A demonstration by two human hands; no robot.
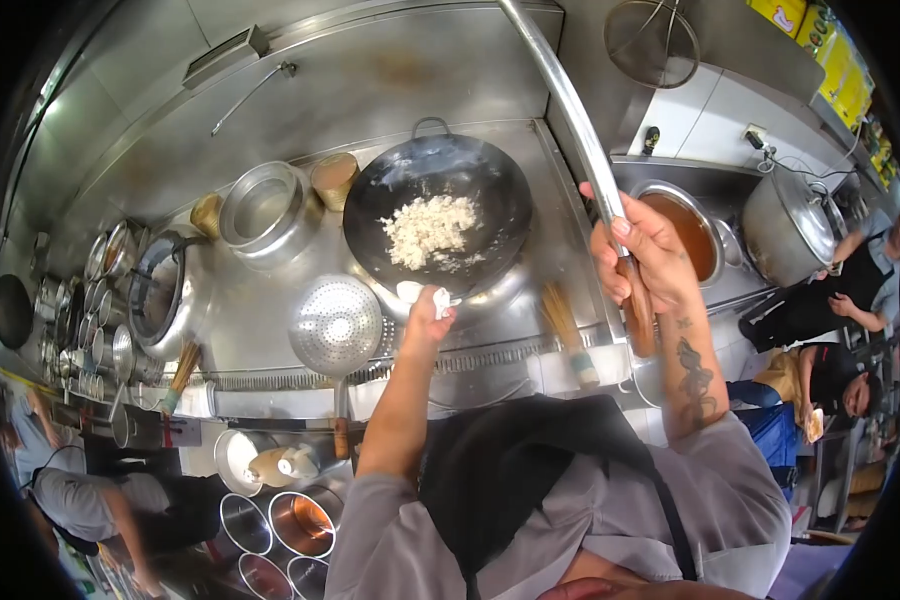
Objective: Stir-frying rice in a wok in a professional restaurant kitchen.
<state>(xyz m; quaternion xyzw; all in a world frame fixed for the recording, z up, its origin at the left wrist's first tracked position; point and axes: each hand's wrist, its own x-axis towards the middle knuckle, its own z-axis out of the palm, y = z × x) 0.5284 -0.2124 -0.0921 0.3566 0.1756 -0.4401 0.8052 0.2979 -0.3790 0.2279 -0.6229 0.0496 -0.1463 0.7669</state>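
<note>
A black wok (495,180) sits on the steel range before me, with a heap of pale, crumbly food (429,229), perhaps rice, in it. My left hand (433,313) grips the wok's near edge through a folded white cloth (412,291). Raised to the right of the wok, my right hand (637,247) is closed around the wooden handle (639,319) of a long metal utensil (562,82). The utensil's head is beyond the top of the view. A perforated metal skimmer (337,324) lies left of my left hand.
Left of the wok stand a metal pot (259,210), a tin can (335,180) and another burner (157,289). A bamboo brush (566,326) lies at the range's front. Right are a pot of brown liquid (679,225) and a lidded pot (787,225). Several co-workers stand on both sides.
</note>
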